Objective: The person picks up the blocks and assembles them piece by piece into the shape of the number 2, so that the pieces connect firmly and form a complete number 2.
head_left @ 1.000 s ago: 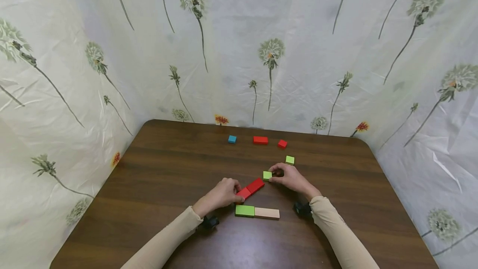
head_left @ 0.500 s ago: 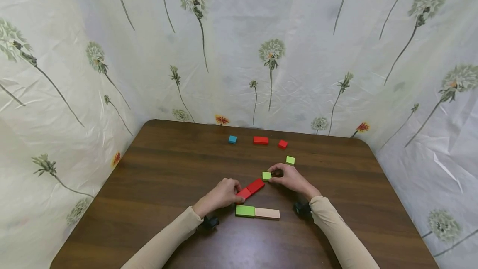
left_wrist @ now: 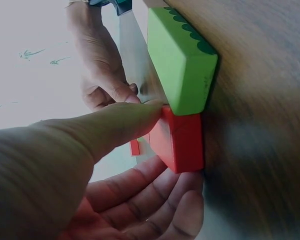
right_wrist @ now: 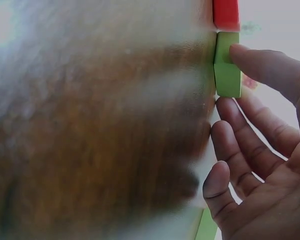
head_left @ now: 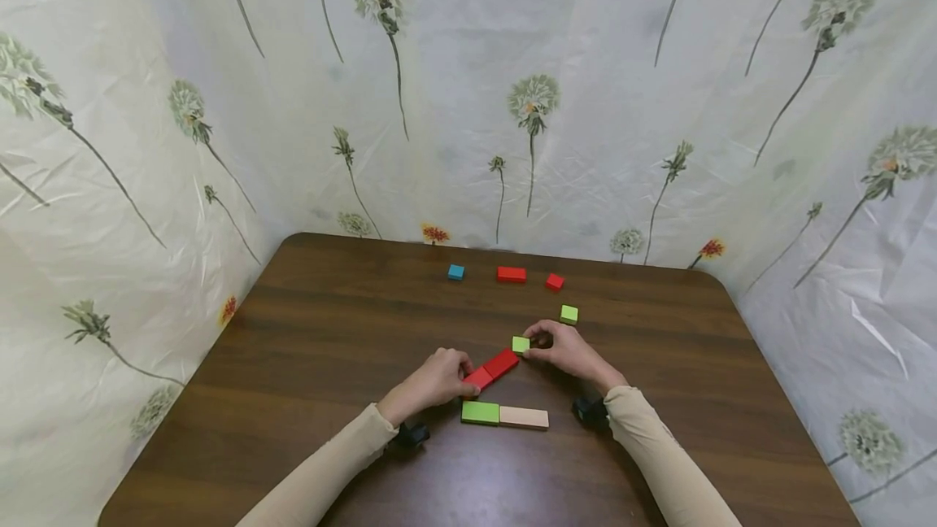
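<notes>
In the head view, two red blocks lie end to end in a slanted row. My left hand [head_left: 435, 381] holds the nearer red block [head_left: 478, 381] between thumb and fingers; the left wrist view shows the thumb on this red block [left_wrist: 187, 145]. The farther red block [head_left: 502, 363] points up and right. At its far end sits a small light-green block [head_left: 520, 345], pinched by my right hand [head_left: 573, 351]. In the right wrist view, the thumb presses one side of the green block [right_wrist: 228, 80], with a fingertip at its end. Just in front lie a green block [head_left: 480, 412] and a beige block [head_left: 524, 418], joined end to end.
Toward the back of the brown wooden table [head_left: 351, 299] lie a blue block [head_left: 456, 272], a long red block [head_left: 511, 274] and a small red block [head_left: 555, 282]. Another light-green block [head_left: 568, 314] sits beyond my right hand. A flowered curtain [head_left: 454, 104] surrounds the table.
My right hand has slid the small light-green block slightly left, up to the end of the red row. The left hand keeps its place on the nearer red block.
</notes>
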Motion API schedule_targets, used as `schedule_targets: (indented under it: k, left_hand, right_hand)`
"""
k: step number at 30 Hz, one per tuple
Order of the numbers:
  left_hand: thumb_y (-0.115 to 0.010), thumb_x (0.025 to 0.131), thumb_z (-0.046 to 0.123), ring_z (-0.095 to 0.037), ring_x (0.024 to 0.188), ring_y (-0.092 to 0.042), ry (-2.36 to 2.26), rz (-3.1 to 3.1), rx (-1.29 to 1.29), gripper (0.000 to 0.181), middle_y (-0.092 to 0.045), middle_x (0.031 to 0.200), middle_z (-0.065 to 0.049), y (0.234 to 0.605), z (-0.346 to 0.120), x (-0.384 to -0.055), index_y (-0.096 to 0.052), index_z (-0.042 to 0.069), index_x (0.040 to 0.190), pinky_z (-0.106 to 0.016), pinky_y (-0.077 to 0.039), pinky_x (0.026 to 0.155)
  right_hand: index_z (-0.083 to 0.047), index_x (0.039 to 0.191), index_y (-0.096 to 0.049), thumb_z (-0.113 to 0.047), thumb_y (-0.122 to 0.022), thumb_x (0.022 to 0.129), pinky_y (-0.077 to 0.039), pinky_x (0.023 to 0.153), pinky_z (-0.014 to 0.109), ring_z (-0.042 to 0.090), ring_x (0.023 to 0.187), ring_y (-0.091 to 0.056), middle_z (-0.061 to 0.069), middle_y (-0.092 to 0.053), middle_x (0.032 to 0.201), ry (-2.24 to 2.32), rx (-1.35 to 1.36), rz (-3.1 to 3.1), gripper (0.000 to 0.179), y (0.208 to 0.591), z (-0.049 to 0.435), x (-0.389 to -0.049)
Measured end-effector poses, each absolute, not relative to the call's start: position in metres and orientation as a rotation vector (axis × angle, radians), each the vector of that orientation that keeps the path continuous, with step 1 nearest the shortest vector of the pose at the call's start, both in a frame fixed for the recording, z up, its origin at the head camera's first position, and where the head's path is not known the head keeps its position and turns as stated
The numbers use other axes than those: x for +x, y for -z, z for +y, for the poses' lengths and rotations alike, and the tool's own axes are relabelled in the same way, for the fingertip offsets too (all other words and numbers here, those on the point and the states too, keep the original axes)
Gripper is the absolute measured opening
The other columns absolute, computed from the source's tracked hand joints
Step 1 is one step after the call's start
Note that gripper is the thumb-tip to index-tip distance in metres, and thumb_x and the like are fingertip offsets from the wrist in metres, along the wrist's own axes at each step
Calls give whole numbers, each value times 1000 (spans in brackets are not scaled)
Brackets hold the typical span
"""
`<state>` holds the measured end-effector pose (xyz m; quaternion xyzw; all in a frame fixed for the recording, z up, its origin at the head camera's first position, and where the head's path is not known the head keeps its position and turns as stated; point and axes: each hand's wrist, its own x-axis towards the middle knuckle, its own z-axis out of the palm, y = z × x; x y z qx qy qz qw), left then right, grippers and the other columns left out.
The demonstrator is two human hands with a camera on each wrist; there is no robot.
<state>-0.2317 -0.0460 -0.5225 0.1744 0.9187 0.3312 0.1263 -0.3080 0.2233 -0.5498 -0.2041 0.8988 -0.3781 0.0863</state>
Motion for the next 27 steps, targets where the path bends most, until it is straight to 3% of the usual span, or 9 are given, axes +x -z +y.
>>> schedule_targets:
  k: [27]
  left_hand:
    - [-79, 80, 21, -8, 61, -48, -944, 2698, 525, 22, -59, 73, 2, 524, -45, -232, -67, 4, 88, -20, -41, 54]
  right_hand:
    - [-13, 104, -66, -24, -78, 81, -49, 75, 28, 12, 84, -60, 0, -66, 96, 1126, -647, 2703, 28, 549, 221, -306]
